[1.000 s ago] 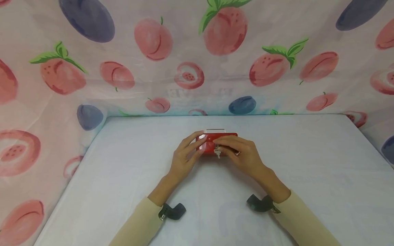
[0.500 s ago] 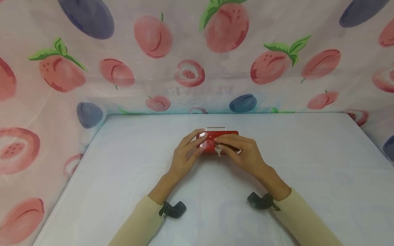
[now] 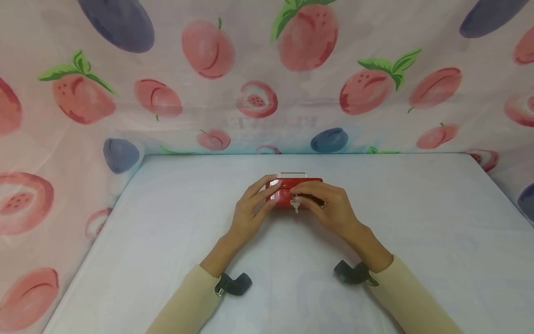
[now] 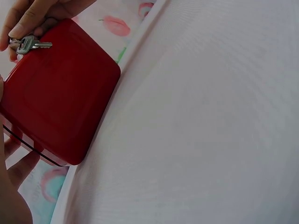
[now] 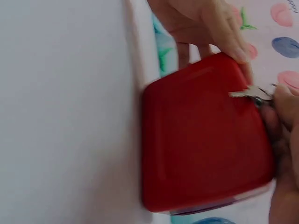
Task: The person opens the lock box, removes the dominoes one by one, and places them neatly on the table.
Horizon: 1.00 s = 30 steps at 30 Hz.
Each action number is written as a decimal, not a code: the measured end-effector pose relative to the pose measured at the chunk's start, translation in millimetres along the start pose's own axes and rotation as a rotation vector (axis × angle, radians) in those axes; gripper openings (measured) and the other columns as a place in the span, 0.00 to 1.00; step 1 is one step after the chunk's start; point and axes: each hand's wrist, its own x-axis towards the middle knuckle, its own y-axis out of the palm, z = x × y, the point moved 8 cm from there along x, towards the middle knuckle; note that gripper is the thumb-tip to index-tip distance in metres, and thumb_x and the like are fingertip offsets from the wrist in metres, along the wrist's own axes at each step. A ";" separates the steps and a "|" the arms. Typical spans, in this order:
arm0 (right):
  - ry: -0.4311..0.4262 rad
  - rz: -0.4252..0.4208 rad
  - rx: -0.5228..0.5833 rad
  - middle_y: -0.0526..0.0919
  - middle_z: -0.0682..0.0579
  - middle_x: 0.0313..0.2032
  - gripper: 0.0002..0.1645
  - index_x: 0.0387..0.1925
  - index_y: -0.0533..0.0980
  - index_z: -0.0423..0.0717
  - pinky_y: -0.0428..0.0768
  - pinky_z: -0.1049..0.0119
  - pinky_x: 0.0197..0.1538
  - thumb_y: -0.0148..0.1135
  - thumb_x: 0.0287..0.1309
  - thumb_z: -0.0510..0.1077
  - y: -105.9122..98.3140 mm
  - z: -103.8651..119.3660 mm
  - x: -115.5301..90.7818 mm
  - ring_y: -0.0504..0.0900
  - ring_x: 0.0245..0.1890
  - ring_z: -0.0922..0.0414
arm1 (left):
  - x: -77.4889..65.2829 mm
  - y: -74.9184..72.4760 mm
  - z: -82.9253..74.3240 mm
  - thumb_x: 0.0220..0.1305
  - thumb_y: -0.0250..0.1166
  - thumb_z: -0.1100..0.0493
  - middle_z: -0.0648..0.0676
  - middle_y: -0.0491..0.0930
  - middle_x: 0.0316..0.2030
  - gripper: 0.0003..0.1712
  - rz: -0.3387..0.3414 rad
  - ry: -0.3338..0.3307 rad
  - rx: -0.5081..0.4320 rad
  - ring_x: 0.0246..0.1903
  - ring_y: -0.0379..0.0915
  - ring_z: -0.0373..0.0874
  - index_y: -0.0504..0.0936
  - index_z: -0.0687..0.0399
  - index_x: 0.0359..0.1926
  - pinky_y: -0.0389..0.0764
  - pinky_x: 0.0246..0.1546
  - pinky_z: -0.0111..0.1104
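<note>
A small red metal cash box [image 3: 285,198] stands on the white table with its wire handle [image 3: 293,173] raised. My left hand [image 3: 247,212] holds the box at its left end, thumb against the front and fingers over the top and side. At the front, the thumb and index finger of my right hand [image 3: 333,208] pinch something small, apparently a key at the lock, but the fingertips cover it. From that spot a silver key [image 4: 29,45] hangs on a ring; in the right wrist view this hanging key [image 5: 245,93] lies in front of the box face.
The white-covered table [image 3: 167,232] spreads around the box on all sides. Behind it and to the left rises a fruit-print cloth [image 3: 175,130]. A dark wrist camera mount [image 3: 235,284] sits on my left wrist, and another mount [image 3: 351,272] on the right.
The head view has shifted slightly, so the scene sits a little higher. The hanging key swings a little; both hands keep their places at the box.
</note>
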 end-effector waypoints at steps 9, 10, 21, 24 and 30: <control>0.070 0.107 -0.052 0.80 0.51 0.41 0.21 0.45 0.84 0.42 0.77 0.74 0.44 0.74 0.44 0.33 0.9 -6.1 7.5 0.78 0.42 0.56 | 0.1 -0.6 2.2 0.60 0.64 0.69 0.56 0.70 0.63 0.25 0.019 -0.005 0.000 0.63 0.63 0.50 0.77 0.59 0.59 0.66 0.62 0.40; 0.072 0.104 -0.053 0.80 0.52 0.39 0.20 0.44 0.84 0.42 0.77 0.75 0.42 0.74 0.44 0.33 0.7 -6.6 7.5 0.77 0.40 0.57 | 0.3 -0.7 2.1 0.60 0.64 0.69 0.55 0.70 0.63 0.25 0.021 -0.007 -0.001 0.63 0.63 0.50 0.77 0.59 0.59 0.66 0.62 0.40; 0.024 0.120 -0.084 0.81 0.53 0.38 0.14 0.39 0.84 0.44 0.76 0.73 0.39 0.72 0.47 0.34 1.2 -3.2 10.6 0.79 0.37 0.58 | 2.8 -2.1 0.5 0.60 0.65 0.67 0.55 0.69 0.63 0.26 0.046 -0.009 0.015 0.63 0.63 0.49 0.76 0.58 0.61 0.66 0.61 0.40; 0.019 0.103 -0.079 0.82 0.53 0.36 0.12 0.36 0.85 0.44 0.77 0.73 0.40 0.74 0.44 0.34 0.7 -2.9 11.7 0.80 0.36 0.58 | 2.7 -2.1 1.6 0.61 0.64 0.66 0.54 0.69 0.63 0.26 0.055 -0.015 0.017 0.64 0.62 0.49 0.76 0.58 0.61 0.66 0.62 0.40; 0.036 0.104 -0.066 0.83 0.54 0.35 0.11 0.33 0.86 0.45 0.77 0.76 0.39 0.74 0.43 0.34 2.6 -7.2 9.7 0.80 0.35 0.59 | 1.1 -1.7 2.0 0.60 0.64 0.67 0.55 0.69 0.63 0.26 0.059 -0.020 0.020 0.64 0.62 0.49 0.76 0.59 0.61 0.65 0.62 0.40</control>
